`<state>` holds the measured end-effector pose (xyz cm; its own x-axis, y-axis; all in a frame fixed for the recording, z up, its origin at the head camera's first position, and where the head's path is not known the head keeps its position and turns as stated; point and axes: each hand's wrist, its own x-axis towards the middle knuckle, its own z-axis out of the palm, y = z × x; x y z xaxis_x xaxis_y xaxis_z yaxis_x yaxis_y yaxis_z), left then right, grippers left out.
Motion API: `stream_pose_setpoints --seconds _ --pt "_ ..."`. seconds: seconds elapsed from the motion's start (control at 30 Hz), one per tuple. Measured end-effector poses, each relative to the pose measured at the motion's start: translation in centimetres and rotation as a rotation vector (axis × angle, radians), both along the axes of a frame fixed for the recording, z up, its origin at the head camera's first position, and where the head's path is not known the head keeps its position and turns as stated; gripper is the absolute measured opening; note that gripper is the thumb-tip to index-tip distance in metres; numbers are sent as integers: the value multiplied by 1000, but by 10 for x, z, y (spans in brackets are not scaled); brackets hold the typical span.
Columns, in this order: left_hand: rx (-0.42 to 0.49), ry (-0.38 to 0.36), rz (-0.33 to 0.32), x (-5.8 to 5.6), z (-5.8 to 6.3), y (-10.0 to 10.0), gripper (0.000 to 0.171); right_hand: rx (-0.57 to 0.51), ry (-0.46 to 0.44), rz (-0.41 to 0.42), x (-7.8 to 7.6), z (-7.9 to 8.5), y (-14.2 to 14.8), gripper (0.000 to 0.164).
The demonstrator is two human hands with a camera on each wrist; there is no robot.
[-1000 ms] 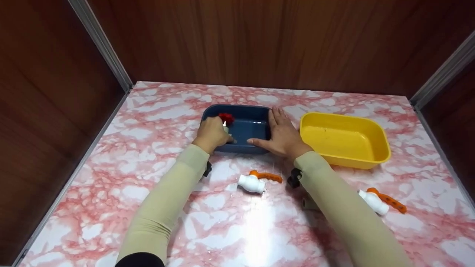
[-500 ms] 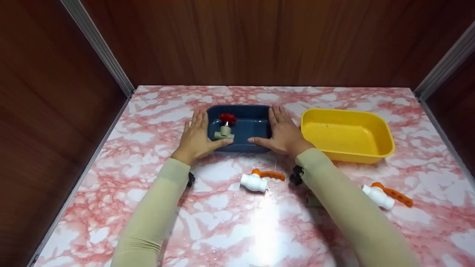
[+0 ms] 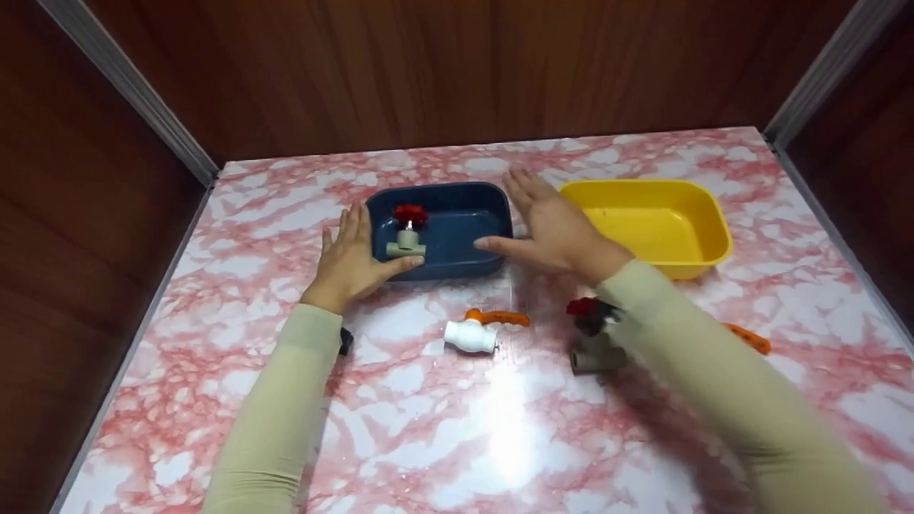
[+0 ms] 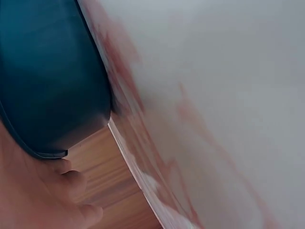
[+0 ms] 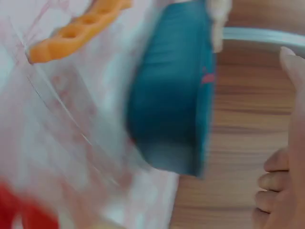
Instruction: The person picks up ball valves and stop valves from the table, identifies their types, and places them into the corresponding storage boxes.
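Note:
A dark blue basin (image 3: 457, 269) stands on the table; inside it, at the left end, sits a gate valve (image 3: 407, 243) with a red handwheel and grey-green tee body. My left hand (image 3: 346, 264) rests against the basin's left end, fingers straight along the outside and thumb at the front rim. In the left wrist view, its fingertips (image 4: 90, 213) show below the basin. Just right of the basin, my right hand (image 3: 557, 228) is spread and holds nothing; the right wrist view shows a gap between this hand and the basin.
A yellow basin (image 3: 646, 221) stands behind my right hand. In front lie a white ball valve (image 3: 471, 335) with an orange lever and, under my right wrist, another red-wheeled gate valve (image 3: 598, 357). Another orange lever (image 3: 746, 338) shows beyond my right sleeve. Wood panels surround the table.
My left hand has let go of the gate valve in the basin and moved to the basin's left end. My right hand has come off the basin's right end.

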<state>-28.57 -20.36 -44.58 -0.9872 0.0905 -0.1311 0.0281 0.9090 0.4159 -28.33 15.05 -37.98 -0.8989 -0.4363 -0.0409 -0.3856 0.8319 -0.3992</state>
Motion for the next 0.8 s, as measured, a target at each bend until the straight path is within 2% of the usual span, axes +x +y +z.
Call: stream_pose_setpoints --seconds 0.13,0.23,0.3,0.43,0.6,0.73,0.8 --pt "8 3 -3 1 1 -2 154 23 97 29 19 17 28 115" --pt "17 2 -4 0 1 -1 155 36 172 23 33 18 47 103" --pt "20 5 -4 0 0 -1 155 43 206 20 41 16 56 101" --pt "16 10 5 0 0 -2 155 53 220 18 50 11 68 108" --pt "17 6 8 1 -1 -1 154 65 193 21 59 5 78 114" --pt "18 13 -3 2 -1 0 153 38 192 9 72 0 87 113" --pt "19 16 -2 1 0 0 152 12 224 3 79 -3 91 110"
